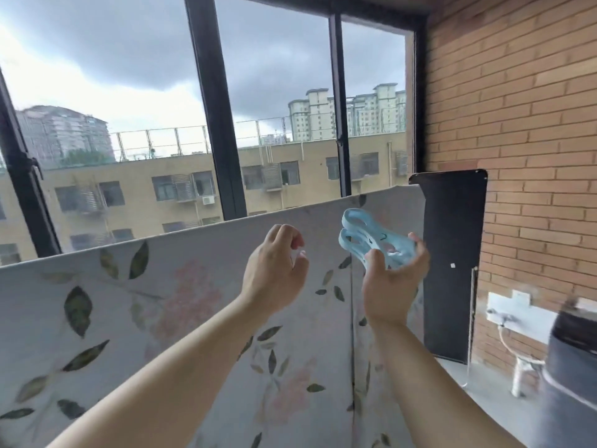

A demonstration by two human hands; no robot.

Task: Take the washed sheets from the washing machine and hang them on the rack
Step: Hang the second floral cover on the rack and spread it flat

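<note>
Aloft, right hand [392, 286] round looped plastic clips [371, 237]

Passage forward is barred by the hung floral sheet [181, 302], stretched from the left edge to the black panel [452, 240] beside the brick wall [523, 108], while open room is left above its top edge, in front of the window posts [216, 108].

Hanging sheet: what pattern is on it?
Pale grey sheet with green leaves, faint pink flowers; head view.
</note>
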